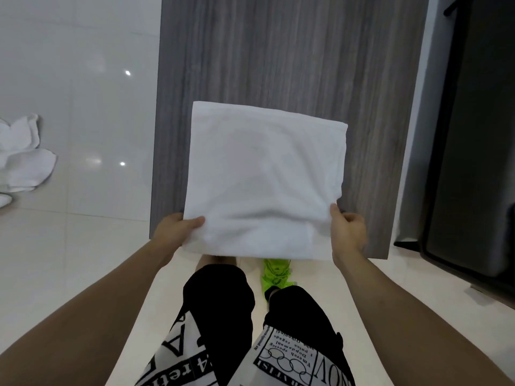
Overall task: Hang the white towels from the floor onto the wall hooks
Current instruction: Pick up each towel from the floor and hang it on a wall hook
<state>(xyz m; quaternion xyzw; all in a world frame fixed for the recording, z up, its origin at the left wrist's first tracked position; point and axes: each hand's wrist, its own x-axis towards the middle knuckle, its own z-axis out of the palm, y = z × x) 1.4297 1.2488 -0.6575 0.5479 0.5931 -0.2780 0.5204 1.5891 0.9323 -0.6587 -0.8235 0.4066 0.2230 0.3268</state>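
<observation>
I hold a white towel (264,179), folded into a flat square, out in front of me at waist height. My left hand (175,228) pinches its near left corner and my right hand (347,231) grips its near right corner. More white towels (22,157) hang bunched against the white tiled wall at the far left edge of the view. No wall hook is visible.
A grey wood-grain door (292,65) stands straight ahead behind the towel. A dark cabinet or frame (471,162) fills the right side. The floor (83,260) is pale glossy tile. My legs in black-and-white shorts and a green shoe (276,277) are below.
</observation>
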